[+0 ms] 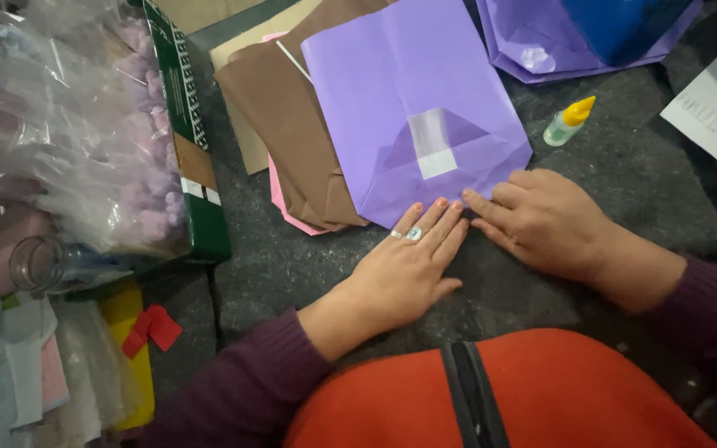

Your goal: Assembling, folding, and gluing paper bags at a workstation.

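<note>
Just beyond both hands, on the dark grey felt-like table (pixel 292 265), lies the purple paper bag (pixel 412 91), flat, its long axis running away from the person and tilted a bit left. Folded bottom end w/ a white glued strip faces the hands.

Left hand (pixel 404 270), ring on one finger, lies palm-down, fingers (pixel 433 220) stretched flat and together, tips just touching the bag's near edge; holds nothing. Right hand (pixel 541 220) also flat, fingers pointing left along that same edge, tips at the bag's corner, gripping nothing. Both abt equally near.

Paper looks thin, matte, creased. Under it a brown bag (pixel 280 124) and a pink one (pixel 288 207), partly covered. Small glue bottle (pixel 568 122), yellow cap, lies to the right, well apart.
</note>
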